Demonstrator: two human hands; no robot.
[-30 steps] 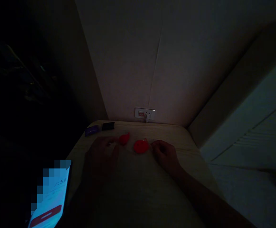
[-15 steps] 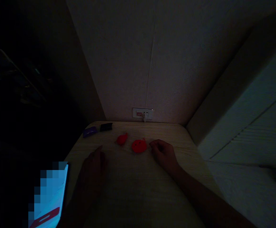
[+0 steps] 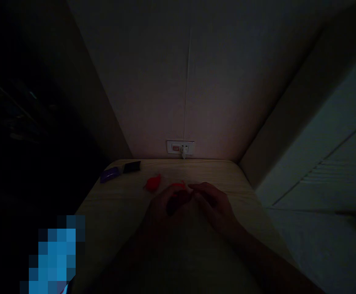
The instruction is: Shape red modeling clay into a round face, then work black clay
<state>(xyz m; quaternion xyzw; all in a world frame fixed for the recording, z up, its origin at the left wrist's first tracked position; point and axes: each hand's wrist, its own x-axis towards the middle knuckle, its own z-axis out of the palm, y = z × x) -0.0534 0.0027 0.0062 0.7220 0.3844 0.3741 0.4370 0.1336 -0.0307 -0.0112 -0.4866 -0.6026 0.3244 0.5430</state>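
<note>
Your left hand [image 3: 162, 205] and right hand [image 3: 213, 204] are half curled; I can't tell if they hold anything. Two red things [image 3: 152, 183] lie toward ten o'clock.

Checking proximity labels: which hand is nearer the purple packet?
Left. The left hand is right of the purple packet, lower in view; the right hand is farther right. Neither touches it.
</note>
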